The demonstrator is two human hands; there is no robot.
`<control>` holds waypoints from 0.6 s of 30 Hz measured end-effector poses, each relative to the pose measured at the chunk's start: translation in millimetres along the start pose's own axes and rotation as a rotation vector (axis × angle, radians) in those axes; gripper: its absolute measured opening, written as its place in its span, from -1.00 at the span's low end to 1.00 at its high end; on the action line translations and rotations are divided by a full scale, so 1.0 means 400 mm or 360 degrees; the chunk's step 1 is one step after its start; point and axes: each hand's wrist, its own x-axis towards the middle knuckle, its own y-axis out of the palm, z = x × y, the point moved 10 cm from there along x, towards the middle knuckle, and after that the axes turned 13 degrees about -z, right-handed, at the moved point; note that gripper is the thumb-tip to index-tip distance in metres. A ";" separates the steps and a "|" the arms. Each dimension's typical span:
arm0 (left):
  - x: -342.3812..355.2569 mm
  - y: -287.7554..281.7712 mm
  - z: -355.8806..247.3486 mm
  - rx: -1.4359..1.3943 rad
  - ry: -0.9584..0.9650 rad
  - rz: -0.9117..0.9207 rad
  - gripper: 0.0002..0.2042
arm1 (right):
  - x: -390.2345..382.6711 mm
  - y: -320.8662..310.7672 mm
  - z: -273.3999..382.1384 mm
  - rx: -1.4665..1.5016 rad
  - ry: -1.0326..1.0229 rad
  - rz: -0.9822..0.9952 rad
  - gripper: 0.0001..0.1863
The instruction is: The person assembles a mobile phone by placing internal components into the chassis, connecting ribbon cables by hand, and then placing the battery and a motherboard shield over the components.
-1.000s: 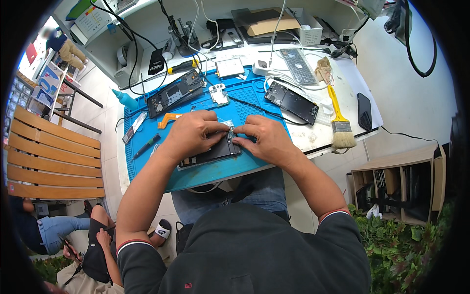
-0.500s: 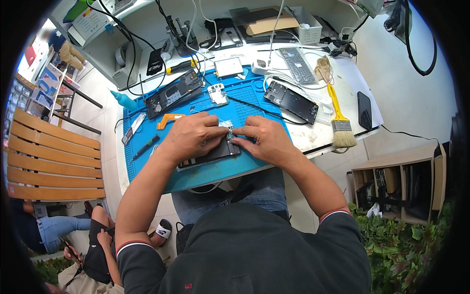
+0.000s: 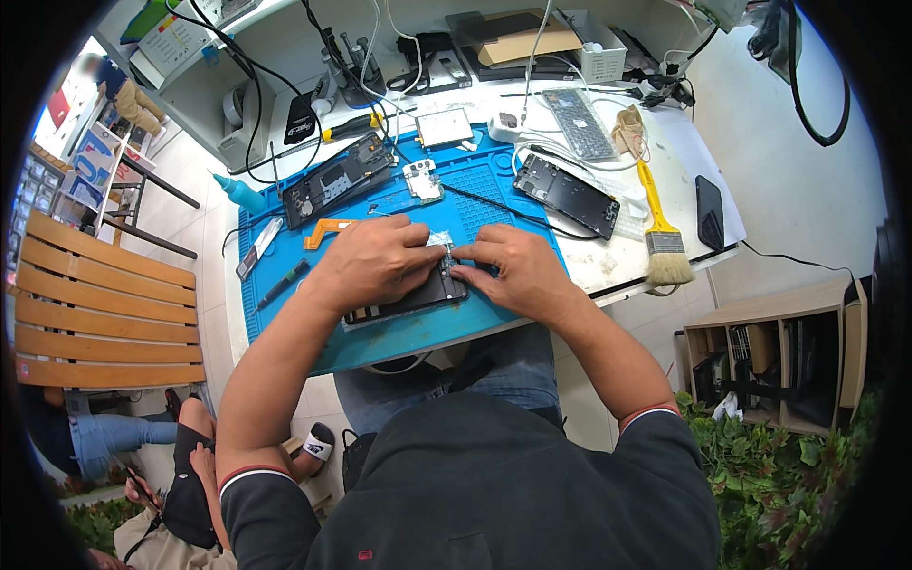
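A black phone body [image 3: 416, 301] lies on the blue work mat [image 3: 399, 350] right in front of me. At its right end is a small green circuit board [image 3: 447, 264]. My left hand [image 3: 378, 261] is closed, with its fingertips pressed at the board's left side and its palm over the phone body. From the other side, my right hand [image 3: 518, 271] pinches the board's right edge between thumb and forefinger. My fingers partly hide the board, so its seating cannot be told. A piece of clear film [image 3: 439, 238] shows just beyond the fingertips.
Beyond my hands lie an opened phone frame [image 3: 340, 180], a silver-white phone board [image 3: 423, 182] and an orange flex cable [image 3: 328, 232]. A dark pen-like tool [image 3: 283, 283] is at left. Toward the right are another phone shell [image 3: 567, 198], a brush [image 3: 662, 237] and a black phone [image 3: 708, 214].
My hands stay almost in place, with only a slight shift of the fingers at the small circuit board. The things on the mat have not moved.
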 end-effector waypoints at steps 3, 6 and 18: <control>-0.002 -0.004 0.010 -0.0080 -0.0045 -0.0019 -0.80 | 0.004 -0.005 0.006 -0.0012 -0.0104 -0.0060 -0.69; -0.022 -0.003 0.027 -0.0175 -0.0114 -0.0075 -0.81 | 0.011 -0.009 0.013 0.0010 -0.0098 -0.0097 -0.62; -0.029 -0.034 0.033 -0.0141 -0.0091 -0.0081 -0.81 | 0.007 0.044 0.011 0.0263 -0.0009 0.0030 -0.58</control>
